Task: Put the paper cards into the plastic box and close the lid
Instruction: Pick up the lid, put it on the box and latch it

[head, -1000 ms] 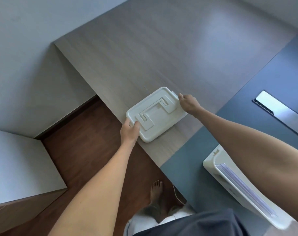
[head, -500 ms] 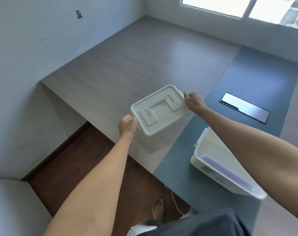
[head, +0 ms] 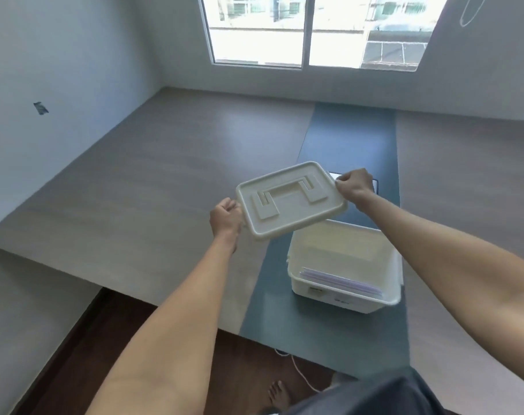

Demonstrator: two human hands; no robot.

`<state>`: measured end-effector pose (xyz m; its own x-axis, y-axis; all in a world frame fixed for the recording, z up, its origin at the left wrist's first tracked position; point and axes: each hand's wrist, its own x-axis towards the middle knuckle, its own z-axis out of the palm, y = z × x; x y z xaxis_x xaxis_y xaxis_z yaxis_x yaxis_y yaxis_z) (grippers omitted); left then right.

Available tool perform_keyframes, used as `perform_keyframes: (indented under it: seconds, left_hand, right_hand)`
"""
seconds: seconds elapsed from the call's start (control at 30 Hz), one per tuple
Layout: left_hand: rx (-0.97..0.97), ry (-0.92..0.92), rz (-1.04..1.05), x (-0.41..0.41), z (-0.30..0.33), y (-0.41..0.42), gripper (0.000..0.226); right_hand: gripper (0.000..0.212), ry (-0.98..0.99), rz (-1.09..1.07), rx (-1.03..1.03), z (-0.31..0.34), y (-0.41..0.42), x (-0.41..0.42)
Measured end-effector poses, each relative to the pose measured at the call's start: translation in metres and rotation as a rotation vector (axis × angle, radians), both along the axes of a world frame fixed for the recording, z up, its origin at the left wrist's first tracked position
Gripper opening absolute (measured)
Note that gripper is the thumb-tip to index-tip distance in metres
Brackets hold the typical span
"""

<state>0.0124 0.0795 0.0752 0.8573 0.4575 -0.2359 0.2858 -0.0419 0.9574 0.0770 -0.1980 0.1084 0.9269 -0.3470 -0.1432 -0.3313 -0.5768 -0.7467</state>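
Observation:
I hold a cream plastic lid (head: 290,199) with a recessed handle in the air, tilted a little, above and left of the box. My left hand (head: 226,218) grips its left end and my right hand (head: 355,185) grips its right end. Below it the open white plastic box (head: 344,301) stands on the blue-grey strip of the table. A stack of paper cards (head: 340,283) with pale purple edges leans against the box's near wall inside it.
The grey wood-look table (head: 165,181) stretches left and back to the walls, with a blue-grey strip (head: 350,139) down its middle. A flat shiny panel (head: 375,184) shows behind my right hand. A white cable (head: 299,369) and my bare foot (head: 278,395) are on the brown floor.
Both hands lifted the lid off the table's left part and carried it right and up toward the box. My view swung up and right, bringing the box and window into sight.

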Motion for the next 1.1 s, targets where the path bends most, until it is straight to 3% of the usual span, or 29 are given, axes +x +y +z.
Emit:
perform_keyframes:
  seconds: [0.1,0.17,0.2,0.5,0.67,0.87,1.1]
  left_hand:
    - [-0.035,-0.021,-0.029,0.008,0.002,-0.015,0.018]
    - [-0.042,-0.016,-0.062,0.010,0.005,-0.026,0.047]
    - [-0.036,-0.019,-0.084,0.011,0.006,-0.033,0.050]
    - [-0.044,0.025,-0.232,0.011,-0.012,-0.065,0.047]
    - [-0.126,0.040,-0.273,0.005,-0.027,-0.074,0.047]
    - [-0.155,0.049,-0.306,-0.004,-0.038,-0.082,0.043]
    - [-0.168,0.058,-0.323,-0.013,-0.052,-0.088,0.043]
  right_hand:
    - [0.007,0.011,-0.068,0.113,-0.008,-0.032,-0.010]
    - [0.007,0.031,-0.100,0.187,-0.015,-0.054,-0.018]
    - [0.009,0.037,-0.127,0.224,-0.019,-0.065,-0.025]
    - [0.021,0.123,-0.298,0.513,-0.043,-0.116,-0.087]
    - [0.008,0.174,-0.309,0.554,-0.056,-0.128,-0.119]
    - [0.028,0.166,-0.318,0.610,-0.069,-0.136,-0.144]
    - [0.020,0.160,-0.312,0.640,-0.070,-0.140,-0.161]
